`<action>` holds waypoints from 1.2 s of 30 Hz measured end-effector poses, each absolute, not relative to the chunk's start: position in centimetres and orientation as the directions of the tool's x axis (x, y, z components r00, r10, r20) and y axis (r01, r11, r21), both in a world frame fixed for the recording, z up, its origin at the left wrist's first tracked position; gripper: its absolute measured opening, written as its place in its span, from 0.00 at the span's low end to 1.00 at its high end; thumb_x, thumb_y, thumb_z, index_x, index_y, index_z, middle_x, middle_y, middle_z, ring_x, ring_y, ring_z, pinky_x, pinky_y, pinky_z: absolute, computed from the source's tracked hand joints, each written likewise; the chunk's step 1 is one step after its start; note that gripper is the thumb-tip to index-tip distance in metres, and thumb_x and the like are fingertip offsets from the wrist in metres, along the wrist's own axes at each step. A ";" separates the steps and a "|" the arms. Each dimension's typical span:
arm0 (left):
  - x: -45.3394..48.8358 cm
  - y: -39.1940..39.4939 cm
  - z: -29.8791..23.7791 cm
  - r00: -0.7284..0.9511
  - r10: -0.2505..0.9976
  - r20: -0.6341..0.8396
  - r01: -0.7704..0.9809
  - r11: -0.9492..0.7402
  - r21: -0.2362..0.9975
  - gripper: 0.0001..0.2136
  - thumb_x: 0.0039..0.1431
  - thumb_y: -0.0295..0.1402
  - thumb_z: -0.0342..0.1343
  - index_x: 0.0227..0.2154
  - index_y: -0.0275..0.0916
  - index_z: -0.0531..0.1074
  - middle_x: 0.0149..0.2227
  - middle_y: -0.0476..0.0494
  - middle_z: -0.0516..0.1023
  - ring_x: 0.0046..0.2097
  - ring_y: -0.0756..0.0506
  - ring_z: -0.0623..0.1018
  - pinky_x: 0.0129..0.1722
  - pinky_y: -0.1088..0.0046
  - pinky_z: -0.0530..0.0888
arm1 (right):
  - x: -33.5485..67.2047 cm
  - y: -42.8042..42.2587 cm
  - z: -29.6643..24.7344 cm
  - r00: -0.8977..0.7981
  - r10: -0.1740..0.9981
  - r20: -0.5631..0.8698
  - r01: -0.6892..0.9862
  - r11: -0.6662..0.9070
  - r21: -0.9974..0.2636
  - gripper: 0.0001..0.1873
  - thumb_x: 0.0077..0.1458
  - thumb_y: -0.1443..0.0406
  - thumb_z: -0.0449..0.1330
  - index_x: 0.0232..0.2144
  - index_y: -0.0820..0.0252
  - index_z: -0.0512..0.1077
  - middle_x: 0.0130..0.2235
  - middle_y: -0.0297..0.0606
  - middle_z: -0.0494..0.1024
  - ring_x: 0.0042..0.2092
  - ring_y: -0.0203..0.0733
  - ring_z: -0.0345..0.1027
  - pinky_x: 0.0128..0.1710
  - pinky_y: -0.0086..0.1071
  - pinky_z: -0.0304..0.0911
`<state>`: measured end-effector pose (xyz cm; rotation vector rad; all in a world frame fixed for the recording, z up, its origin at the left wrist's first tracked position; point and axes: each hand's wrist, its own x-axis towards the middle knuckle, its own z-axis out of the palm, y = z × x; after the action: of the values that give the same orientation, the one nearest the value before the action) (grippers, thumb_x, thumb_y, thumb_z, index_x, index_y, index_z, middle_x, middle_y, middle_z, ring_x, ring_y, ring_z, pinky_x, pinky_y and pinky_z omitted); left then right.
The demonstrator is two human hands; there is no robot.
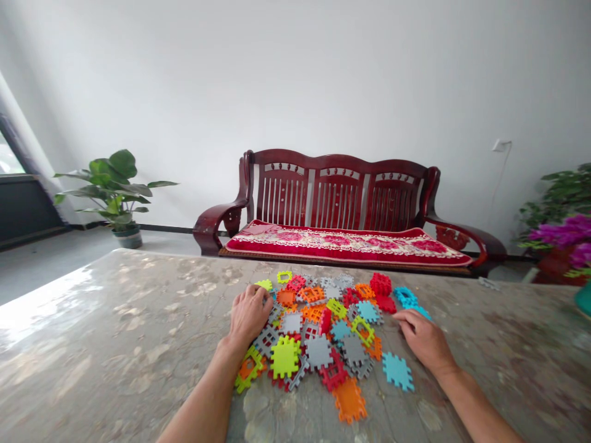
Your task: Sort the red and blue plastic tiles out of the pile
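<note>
A loose pile of flat plastic interlocking tiles with notched edges lies on the table, some solid and some with window-like openings. My left hand [252, 312] rests at the pile's left edge, fingers curled down among grey and lime tiles; its fingertips are hidden. At the right side, my right hand [423, 338] lies low with its fingers bent together and nothing visible in them. Its fingertips are near a stack of red tiles [381, 284] and blue window tiles [406, 297]. A solid blue tile [398, 371], an orange tile [349, 400] and a lime tile [285, 357] lie towards me.
The table [138, 344] has a patterned, glossy cover. Beyond it stands a dark red wooden bench [339, 197] with a red floral cushion [341, 240]. A potted plant [120, 184] is at the left; purple flowers [566, 237] are at the right. A small grey piece [488, 283] lies at the far right.
</note>
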<state>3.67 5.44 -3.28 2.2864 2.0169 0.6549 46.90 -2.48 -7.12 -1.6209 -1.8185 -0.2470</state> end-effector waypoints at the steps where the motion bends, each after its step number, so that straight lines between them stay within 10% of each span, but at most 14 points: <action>1: 3.7 5.4 -3.3 0.073 0.953 0.293 0.943 -0.162 0.292 0.14 0.63 0.38 0.45 0.40 0.42 0.75 0.49 0.40 0.74 0.49 0.41 0.74 0.52 0.61 0.65 | 46.9 -2.5 -7.1 0.006 0.808 0.589 0.933 0.206 -0.293 0.13 0.54 0.67 0.51 0.33 0.51 0.76 0.38 0.33 0.81 0.39 0.43 0.76 0.39 0.36 0.70; 23: 3.3 5.5 -2.4 -0.007 0.968 0.252 0.925 -0.090 0.369 0.21 0.65 0.36 0.38 0.25 0.41 0.74 0.37 0.44 0.77 0.39 0.46 0.76 0.38 0.72 0.66 | 46.8 -2.5 -6.9 0.035 0.838 0.545 0.927 0.177 -0.332 0.13 0.55 0.66 0.51 0.33 0.52 0.76 0.39 0.35 0.81 0.41 0.44 0.76 0.42 0.37 0.69; 36: 2.7 5.0 -1.9 -0.286 0.892 0.350 0.939 0.189 0.286 0.17 0.64 0.39 0.42 0.40 0.44 0.77 0.48 0.41 0.76 0.48 0.41 0.75 0.47 0.63 0.63 | 46.7 -2.6 -6.8 0.038 0.836 0.547 0.921 0.183 -0.344 0.13 0.54 0.65 0.51 0.32 0.51 0.76 0.38 0.34 0.81 0.41 0.44 0.76 0.41 0.36 0.69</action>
<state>2.70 5.00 -1.92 1.9347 2.5008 0.7354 46.69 -2.56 -6.78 -1.6572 -1.7997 -0.1631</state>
